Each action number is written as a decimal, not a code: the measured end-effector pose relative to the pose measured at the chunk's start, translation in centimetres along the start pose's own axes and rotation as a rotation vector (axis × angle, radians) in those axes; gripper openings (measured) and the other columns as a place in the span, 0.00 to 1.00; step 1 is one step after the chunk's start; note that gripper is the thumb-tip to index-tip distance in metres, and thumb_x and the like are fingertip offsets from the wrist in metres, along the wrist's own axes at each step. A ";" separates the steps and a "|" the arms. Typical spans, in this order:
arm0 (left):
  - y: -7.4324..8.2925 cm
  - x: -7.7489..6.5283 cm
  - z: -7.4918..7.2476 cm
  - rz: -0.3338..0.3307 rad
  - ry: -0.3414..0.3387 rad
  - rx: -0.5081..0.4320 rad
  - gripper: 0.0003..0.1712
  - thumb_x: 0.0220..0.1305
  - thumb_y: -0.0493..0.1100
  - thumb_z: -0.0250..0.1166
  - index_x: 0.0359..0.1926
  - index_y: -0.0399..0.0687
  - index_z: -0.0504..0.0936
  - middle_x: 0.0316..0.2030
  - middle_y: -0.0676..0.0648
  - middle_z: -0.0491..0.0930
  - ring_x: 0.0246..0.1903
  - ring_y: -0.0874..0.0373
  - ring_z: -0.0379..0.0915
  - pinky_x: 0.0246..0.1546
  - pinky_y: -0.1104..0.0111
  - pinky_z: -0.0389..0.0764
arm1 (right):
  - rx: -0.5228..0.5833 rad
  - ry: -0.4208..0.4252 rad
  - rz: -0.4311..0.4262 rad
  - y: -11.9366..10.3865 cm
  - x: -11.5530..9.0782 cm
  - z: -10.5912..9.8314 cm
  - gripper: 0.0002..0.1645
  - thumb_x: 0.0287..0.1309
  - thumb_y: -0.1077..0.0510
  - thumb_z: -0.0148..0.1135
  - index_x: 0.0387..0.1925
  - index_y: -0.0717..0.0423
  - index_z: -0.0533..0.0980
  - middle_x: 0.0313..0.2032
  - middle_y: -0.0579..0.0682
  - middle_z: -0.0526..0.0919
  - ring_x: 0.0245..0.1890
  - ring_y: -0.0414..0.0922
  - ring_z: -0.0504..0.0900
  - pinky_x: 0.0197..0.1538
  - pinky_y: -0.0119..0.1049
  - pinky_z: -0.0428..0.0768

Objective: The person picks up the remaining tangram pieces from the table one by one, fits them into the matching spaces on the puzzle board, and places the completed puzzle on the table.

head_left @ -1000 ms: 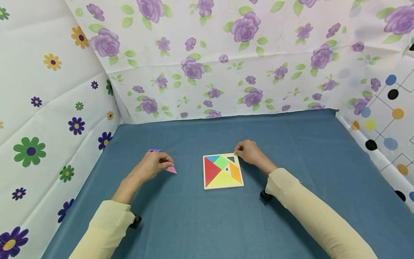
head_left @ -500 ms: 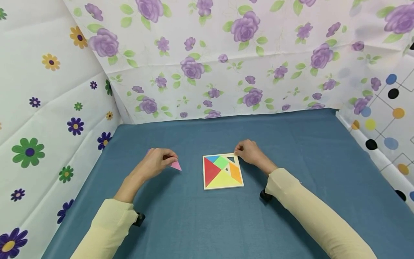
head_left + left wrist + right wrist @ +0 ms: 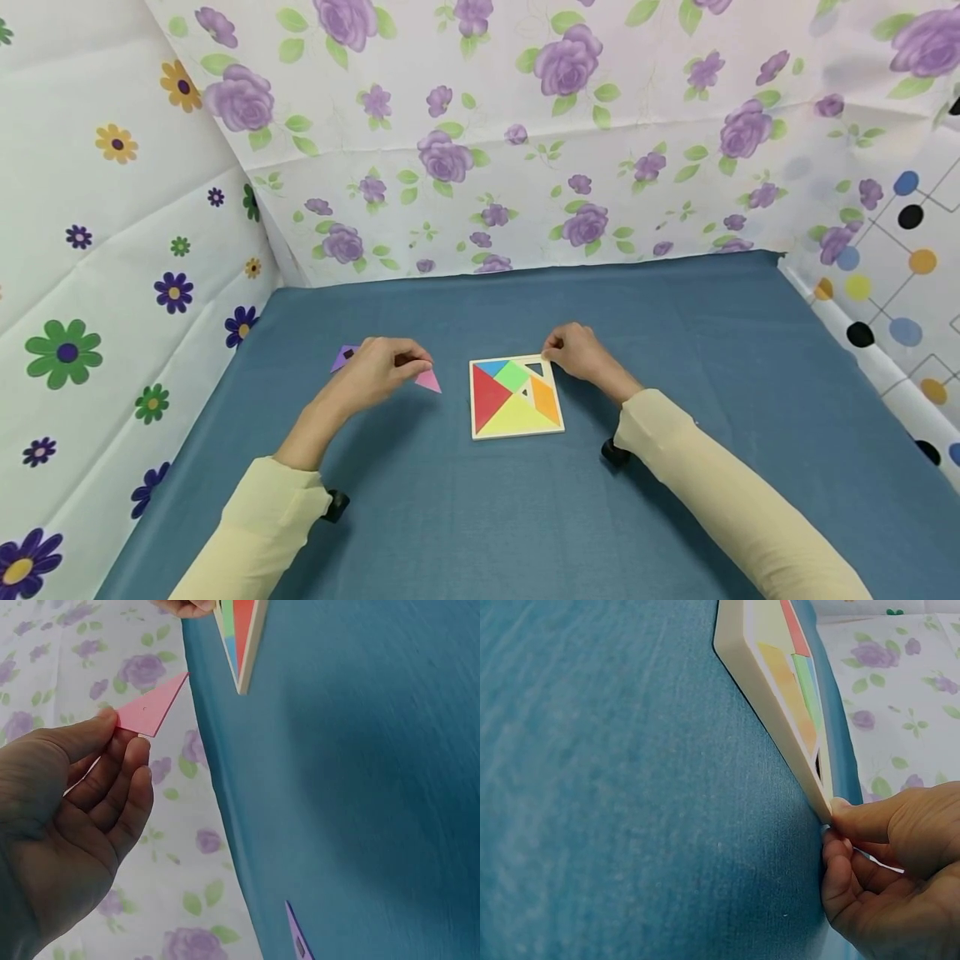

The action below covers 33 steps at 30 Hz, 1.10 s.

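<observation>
Between thumb and fingers my left hand (image 3: 378, 371) pinches a pink triangle piece (image 3: 154, 709), held above the cloth left of the tangram tray. The square wooden tangram tray (image 3: 517, 435) lies on the table with red, blue, green, yellow and orange pieces in it. Two dark gaps show in it, a larger one at the upper right corner and a small one near the middle. At that upper right corner my right hand (image 3: 581, 350) grips the tray's edge, thumb on top, as the right wrist view shows. A purple piece (image 3: 343, 358) with a dark mark lies behind my left hand, partly covered.
A blue cloth (image 3: 465, 517) covers the table. Behind it hangs a white sheet with purple roses (image 3: 446, 158). Patterned sheets also close off the left and right sides. Each wrist wears a small black camera.
My left hand has moved right toward the tray, carrying the pink triangle off the table and uncovering more of the purple piece. The right hand and tray have stayed put.
</observation>
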<state>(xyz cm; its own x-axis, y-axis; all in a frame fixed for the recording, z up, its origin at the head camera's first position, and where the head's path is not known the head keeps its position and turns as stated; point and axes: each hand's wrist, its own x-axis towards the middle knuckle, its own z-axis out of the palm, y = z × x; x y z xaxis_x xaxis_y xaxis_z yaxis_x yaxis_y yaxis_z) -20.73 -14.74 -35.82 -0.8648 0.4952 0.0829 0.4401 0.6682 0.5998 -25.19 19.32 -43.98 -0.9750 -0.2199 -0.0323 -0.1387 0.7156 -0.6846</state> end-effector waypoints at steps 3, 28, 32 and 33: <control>0.5 0.2 0.1 0.018 0.002 -0.005 0.07 0.71 0.42 0.69 0.43 0.46 0.90 0.36 0.53 0.87 0.31 0.59 0.76 0.35 0.64 0.79 | 0.000 0.003 -0.005 0.0 0.0 0.0 0.07 0.71 0.63 0.64 0.38 0.60 0.86 0.34 0.53 0.85 0.24 0.45 0.74 0.31 0.37 0.73; 4.4 1.6 0.7 0.132 0.041 -0.063 0.05 0.70 0.40 0.69 0.43 0.47 0.90 0.35 0.54 0.85 0.32 0.57 0.79 0.35 0.64 0.81 | 0.001 0.003 0.000 0.0 0.1 -0.1 0.07 0.71 0.63 0.64 0.38 0.59 0.86 0.33 0.52 0.84 0.24 0.45 0.74 0.31 0.37 0.72; 4.8 1.9 1.0 0.136 0.054 -0.083 0.05 0.69 0.39 0.70 0.44 0.46 0.90 0.35 0.53 0.86 0.33 0.53 0.80 0.36 0.65 0.81 | 0.000 0.004 0.009 0.0 0.0 0.0 0.07 0.71 0.62 0.64 0.38 0.59 0.86 0.34 0.52 0.84 0.24 0.45 0.74 0.31 0.37 0.72; 4.9 1.9 1.2 0.138 0.057 -0.088 0.05 0.69 0.39 0.70 0.44 0.46 0.90 0.35 0.53 0.86 0.32 0.54 0.80 0.36 0.65 0.81 | 0.002 0.001 0.013 0.0 -0.1 0.0 0.07 0.71 0.62 0.63 0.38 0.59 0.86 0.34 0.52 0.84 0.24 0.45 0.73 0.31 0.37 0.72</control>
<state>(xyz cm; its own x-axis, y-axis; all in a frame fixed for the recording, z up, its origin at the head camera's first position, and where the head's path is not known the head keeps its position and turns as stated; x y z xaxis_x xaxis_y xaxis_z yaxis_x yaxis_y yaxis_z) -19.96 -9.89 -33.66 -0.8112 0.5449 0.2123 0.5347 0.5439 0.6468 -25.14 19.34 -43.94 -0.9768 -0.2104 -0.0404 -0.1261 0.7173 -0.6853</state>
